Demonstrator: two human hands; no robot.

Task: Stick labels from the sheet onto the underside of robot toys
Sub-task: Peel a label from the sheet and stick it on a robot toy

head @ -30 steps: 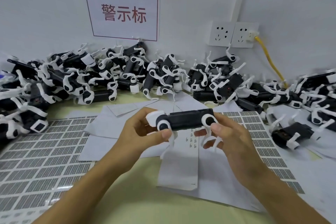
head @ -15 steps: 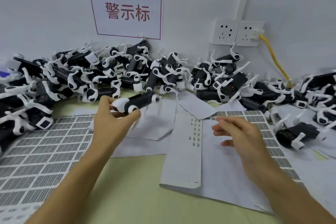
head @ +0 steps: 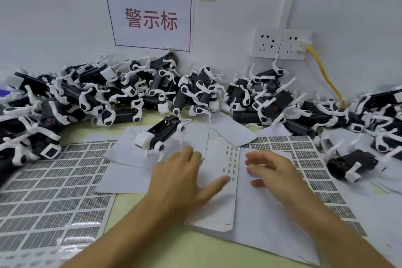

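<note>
The label strip (head: 231, 165), a narrow white sheet with two short columns of small printed labels, lies flat on the paper litter in front of the person, and I take it as the landmark. The left hand (head: 185, 180) lies flat just left of the strip, fingers straight and spread, thumb reaching to the strip's lower labels; it holds nothing. The right hand (head: 272, 172) hovers just right of the strip, fingers loosely curled towards the labels, pinching nothing that I can see; whether a fingertip touches the paper I cannot tell.

A toy (head: 159, 135) lies loose on the papers behind and to the left of the strip, apart from both hands, its black body on its side with white legs sticking out. The pile (head: 195, 91) of other toys runs along the wall behind the strip and off to both sides.

By my judgement the labels are thin, limp and sticky: each one wants lifting by a corner with a nail or fingertip, while the other hand pins the backing so the light sheet does not lift with it. A peeled label will likely curl or cling to skin, so hold it by the edge. The toy looks light, hard plastic; its legs look thin and may bend or snap, so the black body is the place to grip, belly turned up.

No container is in view. Stripped grid sheets (head: 54, 191) lie left and right of the strip.
</note>
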